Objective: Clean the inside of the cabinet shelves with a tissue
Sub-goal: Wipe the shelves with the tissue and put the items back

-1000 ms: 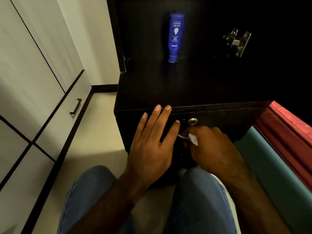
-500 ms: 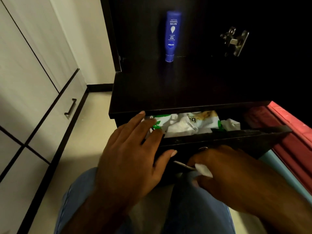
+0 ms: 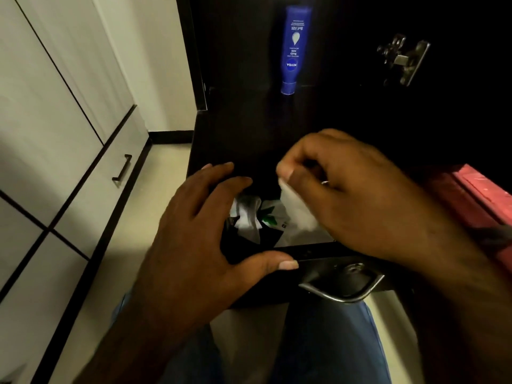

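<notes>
My right hand (image 3: 360, 195) is curled, thumb and fingertips pinching a crumpled white tissue (image 3: 297, 210). The tissue hangs from just under my thumb, on the side nearest my other hand, above the open dark wooden drawer (image 3: 313, 253). My left hand (image 3: 199, 231) is flat and relaxed, fingers spread and straight. Its fingertips reach the front edge of the dark cabinet shelf (image 3: 249, 134) and its thumb lies along the top of the drawer front; it holds nothing. Between my two hands, white and green plastic packets (image 3: 257, 217) lie in the drawer, just below the tissue. A curved metal handle (image 3: 343, 291) sticks out of the drawer front above my blue jeans (image 3: 318, 342). At the back of the shelf a blue lotion bottle (image 3: 293, 51) stands cap-down, with a metal hinge (image 3: 401, 58) to its right.
</notes>
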Motion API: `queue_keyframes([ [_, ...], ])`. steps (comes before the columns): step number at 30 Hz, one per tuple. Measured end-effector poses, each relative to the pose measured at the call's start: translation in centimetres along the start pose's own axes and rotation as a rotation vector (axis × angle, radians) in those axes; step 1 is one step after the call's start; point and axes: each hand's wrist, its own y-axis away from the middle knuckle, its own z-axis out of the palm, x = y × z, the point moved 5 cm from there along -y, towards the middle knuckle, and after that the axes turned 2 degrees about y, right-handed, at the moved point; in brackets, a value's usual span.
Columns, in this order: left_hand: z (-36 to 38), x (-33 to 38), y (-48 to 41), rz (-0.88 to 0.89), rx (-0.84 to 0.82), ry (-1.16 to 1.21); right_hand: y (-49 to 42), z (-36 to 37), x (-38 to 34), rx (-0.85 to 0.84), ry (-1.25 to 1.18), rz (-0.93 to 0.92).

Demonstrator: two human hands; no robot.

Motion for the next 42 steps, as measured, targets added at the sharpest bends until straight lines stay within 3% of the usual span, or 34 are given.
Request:
queue_keyframes([
  [7,-0.1,0.0,-0.1,-0.051,-0.066,0.191,-1.0,4.8,-1.4,-0.327,0.187,-0.162],
  [11,-0.3,0.1,-0.2,-0.018,-0.068,0.138,-1.5,7.3,-1.6,-0.612,0.336,-0.240],
  [14,-0.4,-0.1,0.0,-0.008,-0.069,0.108,-1.5,7.4,-1.4,-0.703,0.265,-0.268],
  [17,0.1,-0.3,0.0,0.002,-0.089,0.087,-1.6,7.1,-1.1,-0.605,0.180,-0.233],
  [24,0.5,-0.8,-0.3,0.063,-0.072,0.008,-0.6,2.9,-0.7,-0.127,0.007,-0.155],
  [28,0.8,0.2,-0.5,0.165,-0.095,-0.188,0.3,1.7,0.0,0.236,0.161,-0.181],
  [34,1.3,0.6,-1.3,0.259,-0.104,-0.364,0.8,4.2,1.6,0.334,0.325,-0.051],
  [42,2.1,-0.7,-2.8,0.275,-0.080,-0.421,0.1,3.9,2.1,0.666,0.352,-0.148],
])
